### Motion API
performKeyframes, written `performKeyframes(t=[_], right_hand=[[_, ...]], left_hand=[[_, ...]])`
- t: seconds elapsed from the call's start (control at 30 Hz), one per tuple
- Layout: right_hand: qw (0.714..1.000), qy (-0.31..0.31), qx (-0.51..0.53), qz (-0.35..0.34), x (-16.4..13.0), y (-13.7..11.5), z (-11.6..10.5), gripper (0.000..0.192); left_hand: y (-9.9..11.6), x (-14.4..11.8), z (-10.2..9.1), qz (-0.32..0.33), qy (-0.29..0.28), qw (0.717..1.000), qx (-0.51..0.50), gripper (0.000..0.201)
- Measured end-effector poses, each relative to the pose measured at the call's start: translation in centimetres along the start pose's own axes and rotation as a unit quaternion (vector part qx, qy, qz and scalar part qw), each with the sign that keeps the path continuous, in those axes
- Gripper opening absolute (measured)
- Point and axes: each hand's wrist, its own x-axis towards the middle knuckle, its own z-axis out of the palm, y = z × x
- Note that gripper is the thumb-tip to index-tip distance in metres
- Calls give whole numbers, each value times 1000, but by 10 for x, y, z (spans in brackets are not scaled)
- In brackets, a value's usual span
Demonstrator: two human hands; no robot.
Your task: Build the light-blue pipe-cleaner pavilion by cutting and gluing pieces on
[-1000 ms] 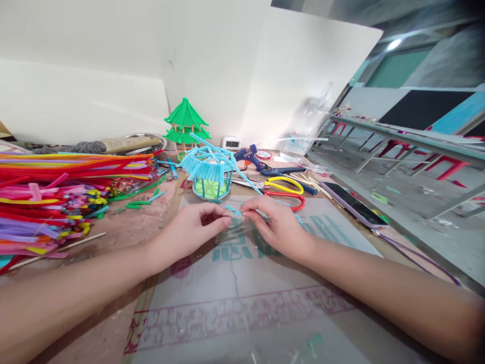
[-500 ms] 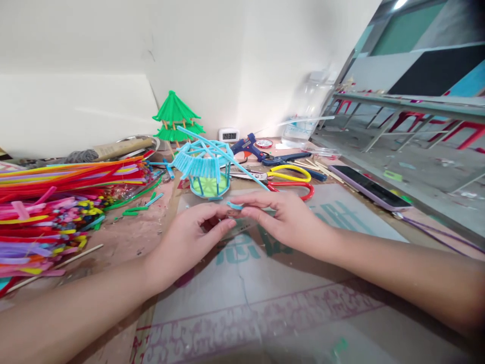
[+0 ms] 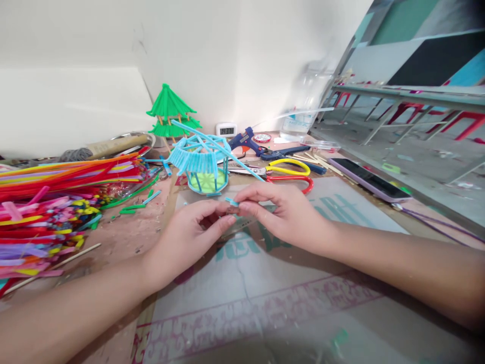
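My left hand (image 3: 191, 233) and my right hand (image 3: 282, 215) meet over the clear printed sheet (image 3: 265, 288) on the table. Their fingertips pinch a short light-blue straw piece (image 3: 232, 202) between them, with something small and dark under it that I cannot make out. Just beyond the fingers stands a small light-blue straw pavilion (image 3: 202, 164) with a green floor and a long blue straw (image 3: 227, 154) lying across its roof. A green straw pagoda (image 3: 170, 111) stands behind it by the wall.
A big pile of coloured straws (image 3: 56, 202) fills the left. A blue glue gun (image 3: 248, 143), yellow-handled scissors (image 3: 290, 168), red-handled scissors (image 3: 293, 182), a phone (image 3: 366, 178), a small digital clock (image 3: 226, 130) and a plastic bottle (image 3: 303, 108) lie behind and right. A wooden stick (image 3: 56, 265) lies near my left forearm.
The view has shifted down and left slightly. My hands stay together at the same spot, and the blue straw piece has risen between the fingertips.
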Motion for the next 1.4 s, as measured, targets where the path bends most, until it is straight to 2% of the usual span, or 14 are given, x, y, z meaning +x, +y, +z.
performKeyframes(t=[0.17, 0.5, 1.07, 1.4], right_hand=[[999, -6, -27, -31, -2, 3, 0, 16], [999, -9, -35, -36, -3, 5, 3, 17], [998, -10, -49, -41, -2, 3, 4, 18], [994, -11, -71, -77, -2, 4, 3, 18]], left_hand=[[0, 0, 0, -3, 3, 1000, -6, 19], [-2, 2, 1, -10, -9, 999, -39, 19], [-2, 2, 0, -8, -13, 999, -30, 17], [-2, 2, -1, -21, -17, 998, -51, 18]])
